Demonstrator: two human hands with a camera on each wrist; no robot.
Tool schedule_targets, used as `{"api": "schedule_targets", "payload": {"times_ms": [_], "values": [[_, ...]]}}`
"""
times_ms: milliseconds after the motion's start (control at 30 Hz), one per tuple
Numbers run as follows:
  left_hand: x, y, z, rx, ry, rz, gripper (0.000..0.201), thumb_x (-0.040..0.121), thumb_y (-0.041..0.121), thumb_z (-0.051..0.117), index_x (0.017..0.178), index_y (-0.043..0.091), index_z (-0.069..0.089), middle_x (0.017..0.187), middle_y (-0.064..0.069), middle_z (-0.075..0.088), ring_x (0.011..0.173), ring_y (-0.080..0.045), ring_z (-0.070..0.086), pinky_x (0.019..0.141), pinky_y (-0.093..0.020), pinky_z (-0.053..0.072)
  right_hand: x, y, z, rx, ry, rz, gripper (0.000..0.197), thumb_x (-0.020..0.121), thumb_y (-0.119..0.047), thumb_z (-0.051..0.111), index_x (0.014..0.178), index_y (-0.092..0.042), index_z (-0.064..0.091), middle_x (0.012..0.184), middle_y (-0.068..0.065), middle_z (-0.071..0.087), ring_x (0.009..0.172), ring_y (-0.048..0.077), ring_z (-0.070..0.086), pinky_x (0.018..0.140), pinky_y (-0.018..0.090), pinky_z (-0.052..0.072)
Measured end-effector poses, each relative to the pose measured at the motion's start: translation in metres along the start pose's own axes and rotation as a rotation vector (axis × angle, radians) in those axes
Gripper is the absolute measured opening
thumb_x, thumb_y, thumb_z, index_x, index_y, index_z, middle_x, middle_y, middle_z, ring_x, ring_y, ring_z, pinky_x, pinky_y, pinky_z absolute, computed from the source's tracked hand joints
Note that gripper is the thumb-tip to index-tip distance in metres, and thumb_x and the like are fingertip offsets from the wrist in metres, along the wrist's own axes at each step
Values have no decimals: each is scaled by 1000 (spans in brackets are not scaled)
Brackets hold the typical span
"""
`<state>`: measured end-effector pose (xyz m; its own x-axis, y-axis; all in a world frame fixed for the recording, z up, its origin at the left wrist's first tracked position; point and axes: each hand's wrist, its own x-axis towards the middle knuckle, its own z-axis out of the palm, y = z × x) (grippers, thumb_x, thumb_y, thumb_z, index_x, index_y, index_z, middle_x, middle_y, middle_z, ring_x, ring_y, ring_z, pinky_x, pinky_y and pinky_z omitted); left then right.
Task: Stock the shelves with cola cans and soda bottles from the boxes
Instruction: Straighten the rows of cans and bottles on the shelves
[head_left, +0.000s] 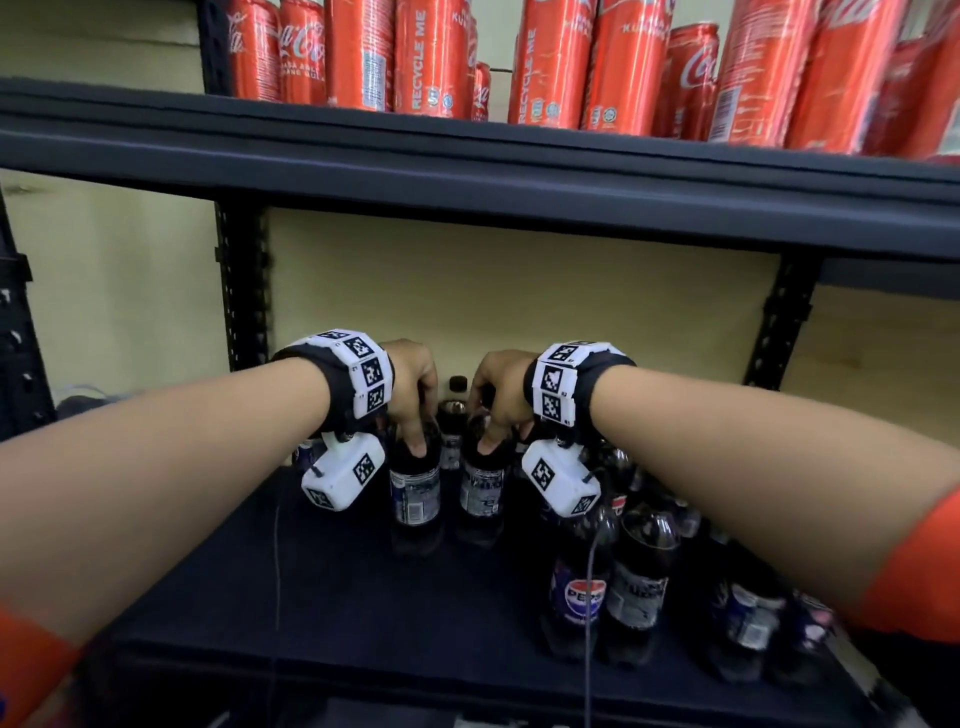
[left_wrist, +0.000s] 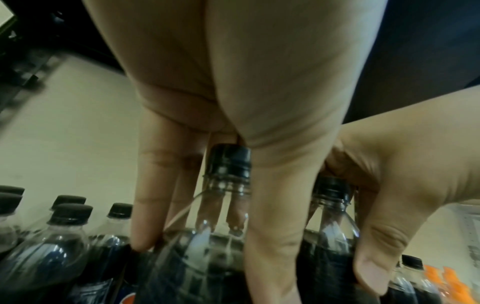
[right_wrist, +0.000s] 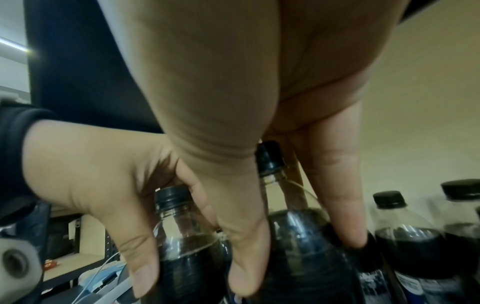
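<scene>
Two dark soda bottles stand upright side by side on the black lower shelf (head_left: 322, 587), toward the back left. My left hand (head_left: 418, 431) grips the left bottle (head_left: 415, 493) from above, fingers round its shoulder below the black cap (left_wrist: 230, 160). My right hand (head_left: 491, 431) holds the right bottle (head_left: 480, 488) the same way, its cap (right_wrist: 270, 158) under the palm. In the left wrist view my left hand (left_wrist: 207, 257) straddles the neck. In the right wrist view my right hand (right_wrist: 298, 257) does likewise. Red cola cans (head_left: 431, 57) fill the upper shelf (head_left: 467, 171).
Several Pepsi bottles (head_left: 582, 587) crowd the right half of the lower shelf, and a few more stand behind my hands (head_left: 457, 410). A thin cable (head_left: 589, 623) hangs from the right wrist camera. Black uprights (head_left: 244, 291) frame the bay.
</scene>
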<state>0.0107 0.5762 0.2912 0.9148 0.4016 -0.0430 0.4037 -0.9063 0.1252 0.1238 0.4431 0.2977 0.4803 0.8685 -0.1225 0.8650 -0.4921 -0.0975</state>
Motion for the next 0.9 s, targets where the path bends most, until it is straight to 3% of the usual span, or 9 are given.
{"api": "schedule_targets", "payload": {"times_ms": [100,167,300,400,567,767,900], "values": [[-10,12,7,13,-15,-9,50,52,33,100,96,26,79,88,7,76,76,-13,71,60,-20,56,-16,0,10,18,0,25,51,67,-20,95,113,-12,73,107,6,76,82,26,76,79,46,63],[-16,19,12,35,-11,-6,50,53,36,99,97,27,79,88,8,74,71,-9,68,54,-17,50,-25,-1,18,18,-2,39,54,67,-22,95,114,-10,72,107,6,76,86,27,76,80,46,62],[-22,26,27,34,-8,4,46,54,36,99,94,26,78,77,10,71,53,0,61,44,-10,43,-39,-3,34,42,-16,66,55,68,-20,95,113,-8,66,100,6,74,85,29,75,80,47,63],[-23,29,37,47,-34,22,50,51,40,99,95,26,78,80,9,73,63,-5,64,53,-17,48,-48,-4,44,35,-47,72,56,69,-22,94,116,-9,67,102,6,74,82,26,76,77,44,63],[-26,34,52,9,-78,31,51,54,35,100,98,23,77,75,6,74,47,-3,62,50,-19,51,-53,-3,58,61,-77,69,54,69,-19,94,116,-10,69,105,8,74,82,28,76,76,44,63],[-26,39,65,16,-90,11,53,53,35,100,98,17,77,76,4,74,51,-7,63,57,-24,58,-52,-1,67,85,-105,54,52,68,-17,95,114,-13,71,103,7,75,85,28,75,77,44,63],[-25,35,68,-23,-83,-5,51,53,33,100,96,18,77,79,3,75,54,-10,65,59,-26,59,-49,-4,70,54,-105,34,52,69,-20,94,115,-15,72,101,5,75,73,19,71,79,42,63]]}}
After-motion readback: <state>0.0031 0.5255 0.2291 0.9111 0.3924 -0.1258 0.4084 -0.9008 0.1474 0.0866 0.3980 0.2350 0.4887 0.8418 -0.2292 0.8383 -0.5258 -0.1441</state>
